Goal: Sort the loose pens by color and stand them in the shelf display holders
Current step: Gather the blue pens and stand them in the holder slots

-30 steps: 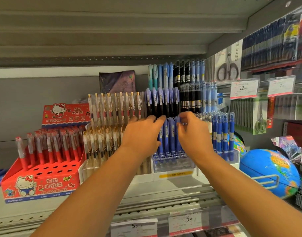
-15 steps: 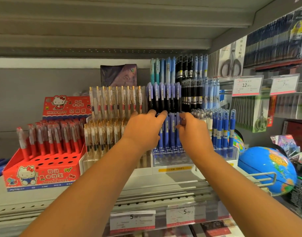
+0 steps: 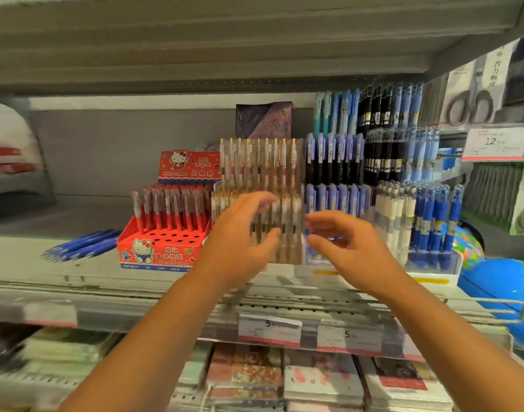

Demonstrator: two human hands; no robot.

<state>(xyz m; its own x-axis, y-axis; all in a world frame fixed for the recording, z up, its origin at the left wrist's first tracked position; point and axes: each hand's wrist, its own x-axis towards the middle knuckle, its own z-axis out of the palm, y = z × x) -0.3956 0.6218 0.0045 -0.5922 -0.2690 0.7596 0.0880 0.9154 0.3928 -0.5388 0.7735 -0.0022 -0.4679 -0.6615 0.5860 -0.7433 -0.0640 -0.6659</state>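
Observation:
Tiered display holders on the shelf hold clear gold-clip pens (image 3: pixel 259 162), blue-and-black pens (image 3: pixel 333 162) and blue pens (image 3: pixel 433 218). A red box (image 3: pixel 162 251) holds red pens. Several loose blue pens (image 3: pixel 82 243) lie flat on the shelf at the left. My left hand (image 3: pixel 240 242) hovers in front of the clear pens, fingers loosely curved, holding nothing. My right hand (image 3: pixel 353 245) hovers in front of the lower blue pens, fingers relaxed and empty. The frame is blurred.
Price tags (image 3: pixel 269 330) line the shelf's front rail. A blue globe (image 3: pixel 504 292) sits at the right behind a wire hook (image 3: pixel 498 307). Notebooks (image 3: pixel 320 379) fill the shelf below. Scissors packs hang at the upper right.
Both hands have drawn back from the blue pens and spread apart, now empty. The view has swung left, bringing the loose blue pens into sight.

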